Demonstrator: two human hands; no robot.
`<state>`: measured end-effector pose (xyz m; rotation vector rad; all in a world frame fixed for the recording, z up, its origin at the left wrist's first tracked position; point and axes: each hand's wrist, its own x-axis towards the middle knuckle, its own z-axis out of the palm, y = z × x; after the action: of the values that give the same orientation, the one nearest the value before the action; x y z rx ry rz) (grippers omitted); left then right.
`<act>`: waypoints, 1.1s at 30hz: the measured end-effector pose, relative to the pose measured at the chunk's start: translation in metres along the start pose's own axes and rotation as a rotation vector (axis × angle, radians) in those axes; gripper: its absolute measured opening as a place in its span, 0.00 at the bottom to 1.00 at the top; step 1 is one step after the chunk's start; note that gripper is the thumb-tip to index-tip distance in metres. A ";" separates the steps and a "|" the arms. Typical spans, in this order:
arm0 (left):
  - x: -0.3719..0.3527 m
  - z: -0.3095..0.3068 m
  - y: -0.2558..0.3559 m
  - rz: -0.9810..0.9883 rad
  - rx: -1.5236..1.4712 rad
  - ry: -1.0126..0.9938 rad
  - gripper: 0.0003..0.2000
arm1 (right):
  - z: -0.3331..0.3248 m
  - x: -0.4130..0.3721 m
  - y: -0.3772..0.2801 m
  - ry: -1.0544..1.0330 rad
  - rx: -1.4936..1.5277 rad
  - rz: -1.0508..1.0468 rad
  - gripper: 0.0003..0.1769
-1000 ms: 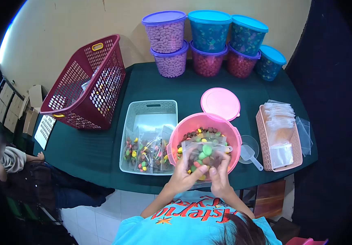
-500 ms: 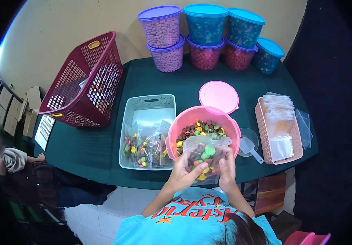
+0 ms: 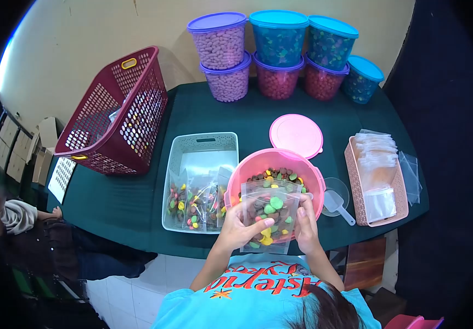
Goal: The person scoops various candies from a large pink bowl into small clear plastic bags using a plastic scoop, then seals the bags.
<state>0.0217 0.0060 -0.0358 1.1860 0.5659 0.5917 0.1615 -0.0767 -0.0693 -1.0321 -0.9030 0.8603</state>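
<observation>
Over the near side of a pink bowl (image 3: 316, 178) hangs a clear bag (image 3: 269, 213) of brown, green and yellow candies. My left hand (image 3: 237, 225) grips its left side, with the thumb across the front. On the bag's right edge my right hand (image 3: 306, 226) is closed, fingers bent behind the plastic. Loose mixed candies (image 3: 283, 174) lie in the bowl beyond the bag. Left of the bowl, a pale green basket (image 3: 202, 143) holds several filled bags (image 3: 194, 207).
A pink lid (image 3: 296, 135) lies behind the bowl. To the right are a scoop (image 3: 338, 205) on a round clear lid and a pink basket (image 3: 359, 181) of empty bags. Lidded tubs (image 3: 277, 41) stand at the back. A maroon basket (image 3: 121, 120) and a person (image 3: 44, 241) are at left.
The bag now faces the camera more flatly and upright, its top edge straighter. The whole view has shifted slightly, with the table lower in the picture.
</observation>
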 end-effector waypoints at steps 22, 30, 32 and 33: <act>-0.011 -0.001 -0.020 0.120 -0.043 0.027 0.20 | -0.003 -0.007 0.007 -0.068 -0.098 -0.104 0.25; -0.013 0.000 -0.032 0.181 -0.124 0.072 0.30 | 0.011 -0.009 -0.005 0.019 -0.100 -0.177 0.14; -0.014 0.003 -0.031 0.223 -0.108 0.055 0.30 | 0.009 -0.011 0.003 0.032 -0.071 -0.147 0.11; -0.014 0.003 -0.029 0.267 -0.092 0.037 0.30 | 0.008 -0.012 0.006 0.044 -0.041 -0.119 0.08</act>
<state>0.0174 -0.0139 -0.0612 1.1739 0.4089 0.8599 0.1486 -0.0827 -0.0752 -1.0184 -0.9390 0.7197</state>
